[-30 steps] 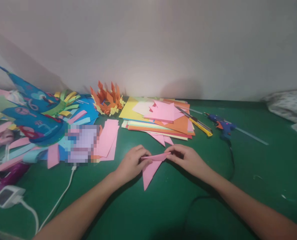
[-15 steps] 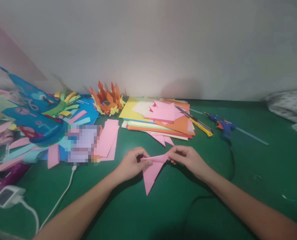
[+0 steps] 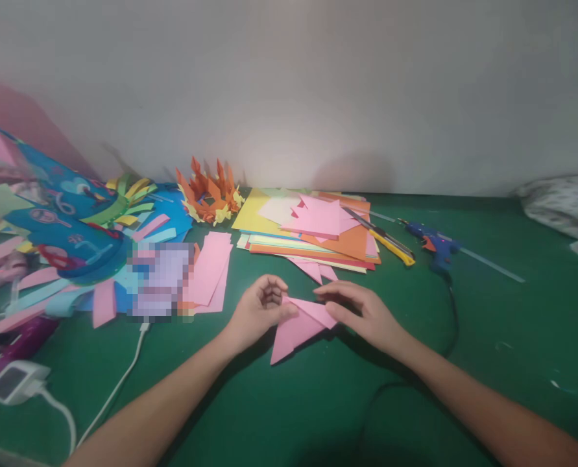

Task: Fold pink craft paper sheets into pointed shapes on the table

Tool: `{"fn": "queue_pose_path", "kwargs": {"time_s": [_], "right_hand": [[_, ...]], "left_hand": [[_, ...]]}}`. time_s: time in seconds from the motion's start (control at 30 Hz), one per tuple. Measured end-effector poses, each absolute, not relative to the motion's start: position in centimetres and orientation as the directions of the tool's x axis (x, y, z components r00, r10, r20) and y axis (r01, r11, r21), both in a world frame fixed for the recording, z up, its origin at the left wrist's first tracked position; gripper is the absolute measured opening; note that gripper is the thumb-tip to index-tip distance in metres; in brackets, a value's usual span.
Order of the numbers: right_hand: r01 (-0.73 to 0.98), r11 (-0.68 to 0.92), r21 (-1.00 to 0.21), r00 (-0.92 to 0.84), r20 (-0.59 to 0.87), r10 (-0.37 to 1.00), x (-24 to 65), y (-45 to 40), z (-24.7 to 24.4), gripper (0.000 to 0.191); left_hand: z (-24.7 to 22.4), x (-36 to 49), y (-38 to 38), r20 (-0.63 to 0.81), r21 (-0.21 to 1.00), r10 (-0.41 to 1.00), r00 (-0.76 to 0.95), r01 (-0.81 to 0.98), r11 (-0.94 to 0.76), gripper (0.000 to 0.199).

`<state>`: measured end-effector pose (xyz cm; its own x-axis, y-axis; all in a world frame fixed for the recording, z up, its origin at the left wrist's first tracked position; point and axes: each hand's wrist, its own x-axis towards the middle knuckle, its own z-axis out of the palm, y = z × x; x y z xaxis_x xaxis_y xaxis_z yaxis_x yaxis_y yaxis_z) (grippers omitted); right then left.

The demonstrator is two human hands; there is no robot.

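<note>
Between my hands is a piece of folded pink paper [image 3: 301, 327], its long point aimed toward me and to the left, with a folded flap along its upper edge. My left hand [image 3: 262, 308] pinches its upper left corner, thumb on top. My right hand [image 3: 359, 314] is at the right corner, fingers spread above the paper and the thumb touching its edge. Just beyond my hands, more pink folded pieces [image 3: 311, 269] poke out from under a stack of coloured paper [image 3: 269, 243].
A yellow utility knife [image 3: 396, 246] rests against the stack's right side. Further right lies a blue glue gun [image 3: 434, 243] with its cord trailing. An orange paper crown [image 3: 213, 198], pink paper strips [image 3: 211, 272], blue party hats [image 3: 89, 246] and a white cable [image 3: 118, 383] are on the left.
The pink paper has turned, its point swinging left and its right end dropping lower. My right hand's fingers have loosened from a pinch and spread apart.
</note>
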<state>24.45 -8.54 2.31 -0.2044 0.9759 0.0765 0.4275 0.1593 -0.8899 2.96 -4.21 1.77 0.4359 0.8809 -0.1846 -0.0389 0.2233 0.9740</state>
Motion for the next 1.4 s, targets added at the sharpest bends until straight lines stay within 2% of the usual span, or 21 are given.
{"fn": "queue_pose_path", "kwargs": {"time_s": [0.1, 0.2, 0.47, 0.67, 0.83, 1.2, 1.3, 1.4], "right_hand": [[0.499, 0.18, -0.847, -0.274, 0.043, 0.961, 23.8, -8.7, 2.6, 0.024], [0.493, 0.107, -0.864, -0.27, -0.034, 0.962, 23.4, -8.8, 2.8, 0.026], [0.355, -0.111, -0.928, 0.086, -0.085, 0.993, 24.4, -8.2, 1.8, 0.034], [0.339, -0.127, -0.932, 0.18, -0.068, 0.981, 24.5, -8.2, 1.7, 0.038], [0.347, -0.131, -0.929, 0.18, -0.071, 0.981, 24.4, -8.3, 1.6, 0.034], [0.369, -0.113, -0.923, 0.161, -0.056, 0.985, 24.2, -8.5, 1.7, 0.031], [0.366, -0.089, -0.926, 0.123, -0.047, 0.991, 23.9, -8.6, 1.6, 0.029], [0.368, -0.047, -0.929, 0.052, -0.03, 0.998, 23.5, -8.8, 1.5, 0.025]], "left_hand": [[1.5, 3.5, -4.7, -0.189, 0.97, 0.851, 0.49, -0.04, 0.239, 0.05], [1.2, 3.6, -4.9, -0.164, 0.971, 0.842, 0.513, -0.065, 0.229, 0.05], [1.4, 2.3, -3.7, -0.223, 0.972, 0.878, 0.424, 0.024, 0.236, 0.037], [1.2, 1.7, -3.3, -0.258, 0.96, 0.843, 0.472, 0.027, 0.279, 0.035], [1.5, 1.4, -3.1, -0.256, 0.959, 0.853, 0.455, 0.011, 0.282, 0.036], [3.4, 0.4, -3.2, -0.305, 0.936, 0.743, 0.597, 0.045, 0.348, 0.042], [2.8, 0.8, -3.5, -0.338, 0.931, 0.727, 0.598, 0.097, 0.353, 0.047], [1.9, 1.5, -3.8, -0.328, 0.942, 0.727, 0.603, 0.152, 0.299, 0.043]]}}
